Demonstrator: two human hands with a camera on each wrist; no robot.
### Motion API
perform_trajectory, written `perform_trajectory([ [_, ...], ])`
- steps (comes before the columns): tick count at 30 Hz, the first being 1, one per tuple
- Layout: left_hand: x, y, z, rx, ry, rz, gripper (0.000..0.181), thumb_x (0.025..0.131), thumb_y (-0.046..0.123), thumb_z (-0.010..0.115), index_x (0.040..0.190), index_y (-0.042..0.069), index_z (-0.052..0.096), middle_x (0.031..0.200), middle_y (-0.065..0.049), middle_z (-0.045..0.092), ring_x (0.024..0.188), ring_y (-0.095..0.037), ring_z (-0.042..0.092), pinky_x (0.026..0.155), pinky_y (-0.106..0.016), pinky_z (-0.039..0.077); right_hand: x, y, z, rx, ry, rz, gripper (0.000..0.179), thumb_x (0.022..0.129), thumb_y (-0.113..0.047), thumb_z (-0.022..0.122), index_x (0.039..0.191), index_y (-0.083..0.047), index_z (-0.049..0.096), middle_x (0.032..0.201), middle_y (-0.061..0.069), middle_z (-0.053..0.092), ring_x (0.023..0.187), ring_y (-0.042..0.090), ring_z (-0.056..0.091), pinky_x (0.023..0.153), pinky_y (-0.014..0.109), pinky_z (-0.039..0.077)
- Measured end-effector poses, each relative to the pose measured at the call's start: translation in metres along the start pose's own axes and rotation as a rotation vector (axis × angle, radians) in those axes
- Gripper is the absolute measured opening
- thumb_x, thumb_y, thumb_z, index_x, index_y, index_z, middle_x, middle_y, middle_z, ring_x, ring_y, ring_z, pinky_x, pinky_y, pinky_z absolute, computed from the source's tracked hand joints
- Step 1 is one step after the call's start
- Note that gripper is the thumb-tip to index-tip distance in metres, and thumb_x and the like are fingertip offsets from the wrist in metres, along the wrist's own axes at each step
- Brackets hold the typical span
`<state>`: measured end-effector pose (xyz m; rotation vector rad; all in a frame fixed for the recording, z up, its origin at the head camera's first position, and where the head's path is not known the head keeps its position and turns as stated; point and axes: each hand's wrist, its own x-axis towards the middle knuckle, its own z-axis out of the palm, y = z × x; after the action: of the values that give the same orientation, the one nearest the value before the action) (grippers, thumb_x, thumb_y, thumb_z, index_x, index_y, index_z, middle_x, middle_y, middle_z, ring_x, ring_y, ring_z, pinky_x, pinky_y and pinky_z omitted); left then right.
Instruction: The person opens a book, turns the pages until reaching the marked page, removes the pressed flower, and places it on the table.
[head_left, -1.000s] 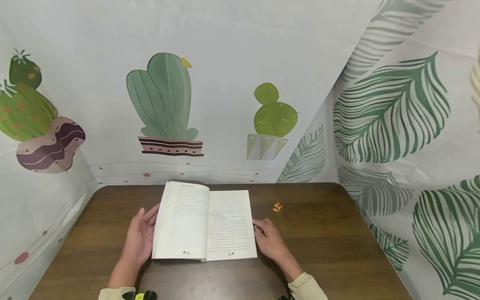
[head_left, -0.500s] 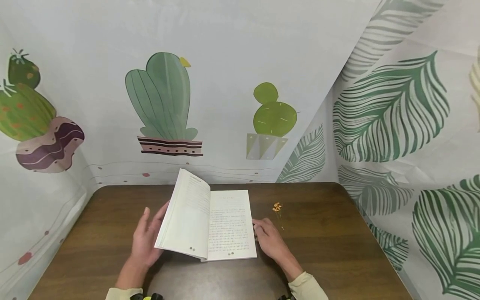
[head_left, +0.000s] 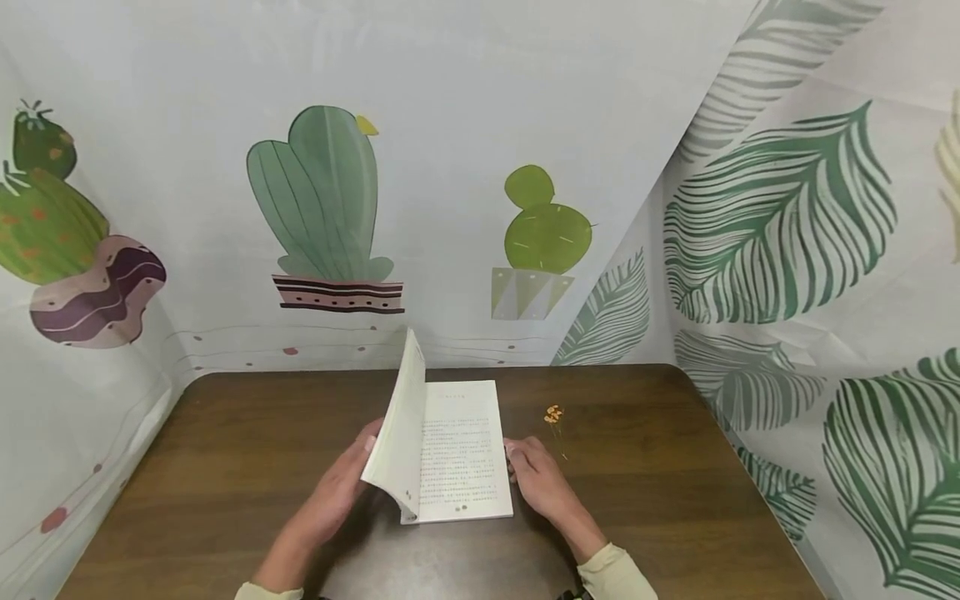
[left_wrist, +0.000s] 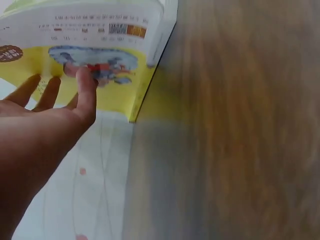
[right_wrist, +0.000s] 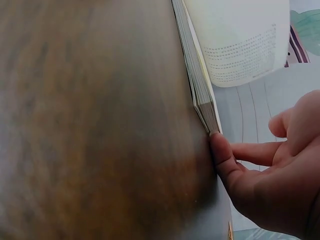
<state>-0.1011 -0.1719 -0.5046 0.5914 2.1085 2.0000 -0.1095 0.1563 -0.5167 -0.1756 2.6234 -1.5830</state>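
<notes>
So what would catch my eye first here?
Probably the book in the middle of the brown table, its left half raised nearly upright by the left hand pushing on the yellow cover, while the right hand touches its right edge. Next, the tiny orange flower sprig lying just right of the book, and the big cactus pictures on the backdrop behind.

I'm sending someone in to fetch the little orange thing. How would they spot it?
Start at the dark wooden table and find the half-closed book in its middle. To the book's right, just beyond the right hand, lies a tiny orange flower sprig on a thin stem, the only bright speck on the bare wood.
</notes>
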Motion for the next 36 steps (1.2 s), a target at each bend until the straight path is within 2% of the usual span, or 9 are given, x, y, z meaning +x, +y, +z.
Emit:
perform_trajectory([
  [3, 0.004, -0.003, 0.01, 0.145, 0.017, 0.076, 0.047, 0.118, 0.019, 0.033, 0.164, 0.012, 0.038, 0.167, -0.015, 0.036, 0.151, -0.011, 0.036, 0.115, -0.015, 0.027, 0.0, 0.001, -0.001, 0.001, 0.0, -0.008, 0.039, 0.114, -0.012, 0.045, 0.135, 0.014, 0.063, 0.101, 0.012, 0.056, 0.09, 0.023, 0.058, 0.073, 0.027, 0.056],
  [5, 0.005, -0.005, 0.018, 0.227, 0.019, 0.1, 0.048, 0.116, 0.016, 0.041, 0.164, 0.017, 0.042, 0.167, -0.01, 0.037, 0.153, -0.019, 0.034, 0.116, -0.018, 0.027, 0.001, 0.002, -0.001, 0.021, 0.003, -0.007, 0.038, 0.114, -0.012, 0.045, 0.132, 0.015, 0.065, 0.102, 0.013, 0.057, 0.09, 0.023, 0.059, 0.073, 0.028, 0.057],
  [7, 0.006, -0.005, 0.024, 0.28, -0.006, 0.124, 0.05, 0.114, 0.015, 0.047, 0.163, 0.017, 0.042, 0.167, -0.01, 0.037, 0.153, -0.03, 0.036, 0.115, -0.023, 0.034, 0.001, 0.003, 0.0, 0.054, 0.005, -0.008, 0.037, 0.114, -0.012, 0.045, 0.126, 0.016, 0.066, 0.104, 0.014, 0.058, 0.09, 0.023, 0.06, 0.073, 0.029, 0.058],
  [9, 0.007, -0.005, 0.031, 0.337, -0.043, 0.132, 0.051, 0.113, 0.016, 0.051, 0.164, 0.016, 0.042, 0.168, -0.011, 0.036, 0.151, -0.032, 0.038, 0.111, -0.029, 0.044, 0.002, 0.005, 0.0, 0.076, 0.01, -0.01, 0.036, 0.114, -0.01, 0.045, 0.123, 0.016, 0.066, 0.104, 0.017, 0.058, 0.088, 0.024, 0.061, 0.073, 0.029, 0.058],
  [13, 0.006, -0.004, 0.043, 0.502, -0.102, 0.072, 0.055, 0.111, 0.031, 0.056, 0.164, 0.021, 0.042, 0.172, -0.006, 0.033, 0.156, -0.034, 0.034, 0.11, -0.052, 0.048, 0.003, 0.008, -0.001, 0.066, 0.005, 0.003, 0.036, 0.115, -0.014, 0.043, 0.113, 0.011, 0.068, 0.103, 0.017, 0.058, 0.087, 0.023, 0.06, 0.074, 0.028, 0.057],
  [16, 0.005, -0.004, 0.05, 0.648, -0.133, 0.027, 0.058, 0.108, 0.039, 0.062, 0.162, 0.024, 0.047, 0.171, -0.001, 0.036, 0.16, -0.032, 0.028, 0.118, -0.064, 0.037, 0.003, 0.009, -0.001, 0.005, -0.005, 0.012, 0.035, 0.114, -0.017, 0.047, 0.121, 0.009, 0.069, 0.103, 0.012, 0.058, 0.09, 0.02, 0.059, 0.076, 0.028, 0.054],
  [20, 0.002, -0.006, 0.055, 0.78, -0.148, 0.012, 0.056, 0.101, 0.033, 0.073, 0.154, 0.023, 0.058, 0.167, 0.001, 0.041, 0.158, -0.037, 0.029, 0.121, -0.065, 0.03, 0.004, 0.011, -0.001, -0.085, -0.027, -0.021, 0.036, 0.107, -0.009, 0.06, 0.138, 0.01, 0.063, 0.107, 0.01, 0.059, 0.092, 0.018, 0.057, 0.076, 0.026, 0.051],
  [25, 0.0, -0.008, 0.056, 0.825, -0.15, -0.007, 0.056, 0.096, 0.026, 0.08, 0.149, 0.023, 0.064, 0.167, -0.001, 0.043, 0.156, -0.042, 0.029, 0.12, -0.069, 0.03, 0.004, 0.013, 0.0, -0.095, -0.045, -0.059, 0.043, 0.097, 0.007, 0.064, 0.138, 0.015, 0.059, 0.107, 0.014, 0.057, 0.092, 0.019, 0.055, 0.073, 0.022, 0.05],
  [36, 0.0, -0.01, 0.055, 0.827, -0.151, -0.015, 0.057, 0.094, 0.023, 0.082, 0.148, 0.023, 0.064, 0.167, -0.002, 0.043, 0.157, -0.043, 0.027, 0.119, -0.071, 0.029, 0.002, 0.012, 0.001, -0.116, -0.047, -0.083, 0.047, 0.092, 0.014, 0.065, 0.139, 0.015, 0.058, 0.105, 0.013, 0.055, 0.091, 0.019, 0.055, 0.073, 0.021, 0.051],
])
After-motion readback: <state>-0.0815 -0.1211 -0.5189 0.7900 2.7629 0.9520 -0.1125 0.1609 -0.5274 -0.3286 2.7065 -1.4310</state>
